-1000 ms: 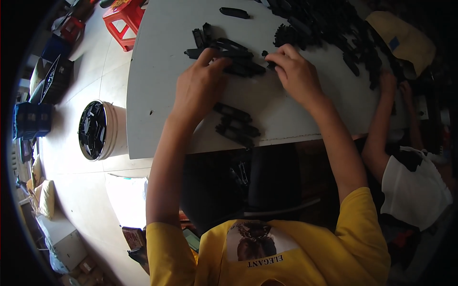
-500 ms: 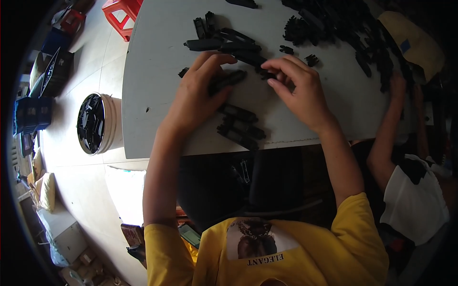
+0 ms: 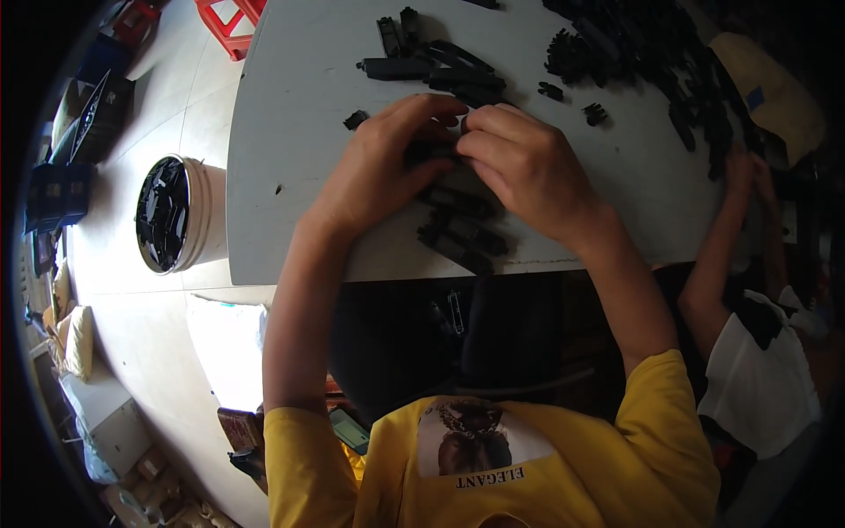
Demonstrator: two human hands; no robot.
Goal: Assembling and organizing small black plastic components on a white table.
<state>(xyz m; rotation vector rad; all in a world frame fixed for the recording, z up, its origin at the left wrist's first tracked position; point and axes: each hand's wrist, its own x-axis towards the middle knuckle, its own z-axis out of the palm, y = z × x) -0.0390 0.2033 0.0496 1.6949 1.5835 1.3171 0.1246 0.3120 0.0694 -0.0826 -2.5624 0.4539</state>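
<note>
My left hand (image 3: 374, 163) is closed around a long black plastic part (image 3: 427, 153), mostly hidden by the fingers. Against the right end of that part, my right hand (image 3: 528, 167) is pinched shut; the small black plastic piece seen at its fingertips earlier is now covered. Just below the hands lie several long black plastic parts (image 3: 459, 245) near the table's front edge. Beyond the hands is a loose group of similar long parts (image 3: 396, 69). Small black toothed pieces lie singly around them, one (image 3: 356, 121) by my left hand and another (image 3: 595, 114) beyond my right.
A big heap of black parts (image 3: 607, 44) covers the far right of the grey table (image 3: 282, 132). At the right edge another person's hand (image 3: 741, 167) reaches into it. A bucket of black parts (image 3: 198, 216) stands on the floor at left, and a red stool (image 3: 231, 31) behind it.
My right hand has moved left to meet the part in my left hand, and its fingers have closed together. The view has shifted slightly.
</note>
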